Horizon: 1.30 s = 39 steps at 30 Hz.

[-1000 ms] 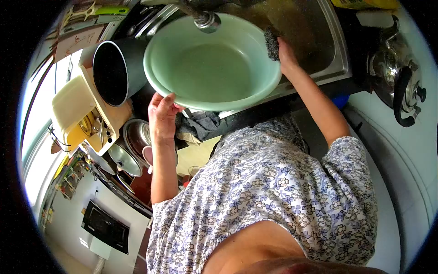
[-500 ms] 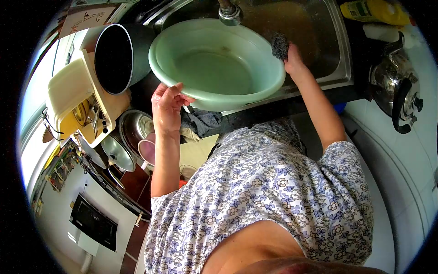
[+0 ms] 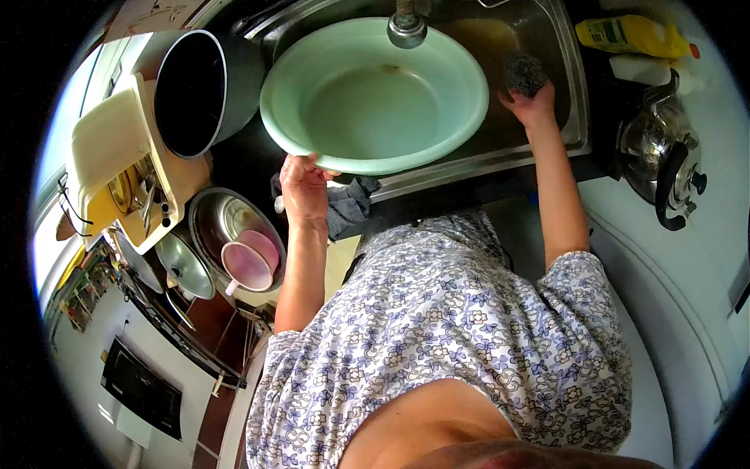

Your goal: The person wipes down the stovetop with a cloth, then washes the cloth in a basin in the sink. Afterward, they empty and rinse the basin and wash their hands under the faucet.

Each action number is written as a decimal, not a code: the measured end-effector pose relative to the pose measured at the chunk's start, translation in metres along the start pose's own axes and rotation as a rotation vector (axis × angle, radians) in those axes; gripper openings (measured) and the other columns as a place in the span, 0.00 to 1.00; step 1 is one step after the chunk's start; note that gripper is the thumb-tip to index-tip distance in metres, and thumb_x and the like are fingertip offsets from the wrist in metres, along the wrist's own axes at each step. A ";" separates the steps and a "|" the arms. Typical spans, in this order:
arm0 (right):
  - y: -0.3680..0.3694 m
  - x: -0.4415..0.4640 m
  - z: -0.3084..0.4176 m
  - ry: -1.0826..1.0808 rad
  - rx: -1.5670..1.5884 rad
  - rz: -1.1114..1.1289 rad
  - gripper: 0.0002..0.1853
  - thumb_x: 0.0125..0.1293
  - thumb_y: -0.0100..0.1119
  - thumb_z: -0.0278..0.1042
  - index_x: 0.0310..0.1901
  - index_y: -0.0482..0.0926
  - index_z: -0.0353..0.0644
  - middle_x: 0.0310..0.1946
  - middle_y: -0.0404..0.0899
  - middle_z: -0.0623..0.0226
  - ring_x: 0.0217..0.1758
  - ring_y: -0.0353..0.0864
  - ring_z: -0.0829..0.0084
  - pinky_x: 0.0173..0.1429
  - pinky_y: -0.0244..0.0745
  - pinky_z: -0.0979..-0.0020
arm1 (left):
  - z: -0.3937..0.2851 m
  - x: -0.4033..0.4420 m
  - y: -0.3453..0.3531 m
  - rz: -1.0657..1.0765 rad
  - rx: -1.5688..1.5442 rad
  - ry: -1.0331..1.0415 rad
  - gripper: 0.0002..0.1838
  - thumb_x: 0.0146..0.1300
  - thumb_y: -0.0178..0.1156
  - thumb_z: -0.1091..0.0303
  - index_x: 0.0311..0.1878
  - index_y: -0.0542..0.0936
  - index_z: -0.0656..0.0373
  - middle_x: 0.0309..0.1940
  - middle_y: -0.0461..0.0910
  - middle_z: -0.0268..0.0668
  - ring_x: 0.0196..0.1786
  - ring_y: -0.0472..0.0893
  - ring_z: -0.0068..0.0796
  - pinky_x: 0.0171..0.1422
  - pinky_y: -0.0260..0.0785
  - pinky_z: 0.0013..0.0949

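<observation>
A large pale green plastic basin rests over the metal sink, tilted towards me. My left hand grips its near left rim, fingers closed on the edge. Over the sink, to the right of the basin, my right hand holds a dark grey scouring pad of the coarse wire kind. This hand is apart from the basin rim. The metal tap hangs over the basin's far side. Brownish water shows in the sink beyond the pad. A dark grey cloth lies by my left hand at the counter edge.
Left of the basin stand a big dark pot and a cream rack with utensils. Below them are a metal bowl and a pink cup. On the right are a kettle and a yellow bottle.
My right hand has moved right with the scouring pad, away from the basin's rim. My left hand keeps its grip on the rim. The camera view has shifted slightly.
</observation>
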State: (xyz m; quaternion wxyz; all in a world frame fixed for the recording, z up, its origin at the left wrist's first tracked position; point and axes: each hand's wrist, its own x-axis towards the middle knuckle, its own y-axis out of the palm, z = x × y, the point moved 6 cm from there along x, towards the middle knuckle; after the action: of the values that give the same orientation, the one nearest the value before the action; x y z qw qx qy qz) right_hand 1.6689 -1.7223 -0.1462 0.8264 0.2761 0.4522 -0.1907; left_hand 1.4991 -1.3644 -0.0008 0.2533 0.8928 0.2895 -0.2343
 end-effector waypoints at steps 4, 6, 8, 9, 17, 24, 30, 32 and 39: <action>-0.009 0.034 -0.041 0.176 -0.201 0.169 0.23 0.64 0.41 0.48 0.58 0.60 0.49 0.54 0.63 0.62 0.57 0.61 0.58 0.55 0.61 0.46 | -0.017 -0.003 0.013 0.031 0.085 0.024 0.07 0.52 0.51 0.71 0.29 0.72 0.66 0.19 0.75 0.38 0.20 0.76 0.31 0.27 0.68 0.26; 0.010 0.018 -0.064 0.181 -0.411 0.268 0.22 0.62 0.45 0.43 0.56 0.60 0.45 0.48 0.68 0.59 0.50 0.68 0.61 0.51 0.66 0.53 | -0.033 -0.002 0.032 0.107 0.234 0.012 0.08 0.54 0.53 0.69 0.29 0.73 0.67 0.21 0.77 0.40 0.21 0.78 0.29 0.27 0.68 0.24; 0.026 -0.009 -0.086 0.141 -0.750 0.285 0.22 0.61 0.48 0.42 0.53 0.61 0.42 0.47 0.68 0.57 0.48 0.69 0.64 0.49 0.67 0.59 | -0.055 -0.001 0.061 0.143 0.439 -0.053 0.11 0.55 0.56 0.66 0.31 0.74 0.67 0.22 0.78 0.41 0.24 0.79 0.27 0.27 0.67 0.22; 0.023 -0.009 -0.100 0.154 -0.913 0.276 0.21 0.60 0.49 0.42 0.51 0.62 0.41 0.46 0.68 0.56 0.48 0.69 0.64 0.48 0.67 0.61 | -0.064 0.000 0.076 0.164 0.543 -0.058 0.12 0.56 0.56 0.65 0.31 0.74 0.67 0.22 0.79 0.42 0.23 0.79 0.26 0.27 0.67 0.22; 0.014 0.027 -0.156 -0.114 -1.245 0.500 0.19 0.58 0.50 0.39 0.46 0.72 0.34 0.44 0.73 0.58 0.46 0.70 0.66 0.48 0.64 0.67 | -0.047 0.072 0.129 0.316 0.745 -0.074 0.11 0.57 0.56 0.63 0.29 0.74 0.61 0.23 0.79 0.39 0.24 0.78 0.24 0.25 0.64 0.21; -0.028 0.022 -0.071 -0.330 -0.918 -0.143 0.24 0.55 0.54 0.42 0.49 0.66 0.35 0.38 0.72 0.59 0.41 0.71 0.68 0.47 0.65 0.68 | -0.019 0.059 0.091 0.170 0.615 -0.164 0.12 0.53 0.50 0.66 0.36 0.71 0.65 0.18 0.76 0.41 0.21 0.77 0.27 0.27 0.64 0.24; 0.008 -0.074 -0.025 -0.738 -1.123 -0.148 0.24 0.52 0.56 0.42 0.50 0.66 0.44 0.43 0.70 0.56 0.46 0.71 0.57 0.47 0.66 0.58 | 0.008 0.009 0.008 0.231 0.346 -0.167 0.19 0.56 0.53 0.62 0.47 0.69 0.64 0.35 0.76 0.37 0.31 0.77 0.26 0.35 0.70 0.26; 0.027 -0.100 -0.024 -1.018 -1.152 -0.164 0.21 0.50 0.59 0.38 0.46 0.68 0.44 0.41 0.68 0.58 0.42 0.72 0.58 0.45 0.67 0.59 | 0.003 -0.007 -0.005 0.220 0.273 -0.199 0.15 0.55 0.51 0.67 0.44 0.70 0.64 0.33 0.76 0.37 0.32 0.76 0.25 0.36 0.69 0.26; 0.060 -0.107 -0.004 -1.092 -1.035 -0.054 0.22 0.50 0.59 0.37 0.48 0.68 0.43 0.42 0.68 0.58 0.41 0.72 0.62 0.43 0.68 0.64 | 0.009 0.004 -0.015 0.052 0.297 -0.158 0.09 0.58 0.50 0.69 0.40 0.71 0.63 0.26 0.76 0.35 0.26 0.76 0.23 0.32 0.69 0.23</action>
State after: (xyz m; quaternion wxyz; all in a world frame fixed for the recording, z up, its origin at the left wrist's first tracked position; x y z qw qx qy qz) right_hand 1.6442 -1.6661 -0.0396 0.9524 -0.2928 0.0167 -0.0838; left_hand 1.4905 -1.3574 -0.0148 0.1467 0.9063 0.2079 -0.3374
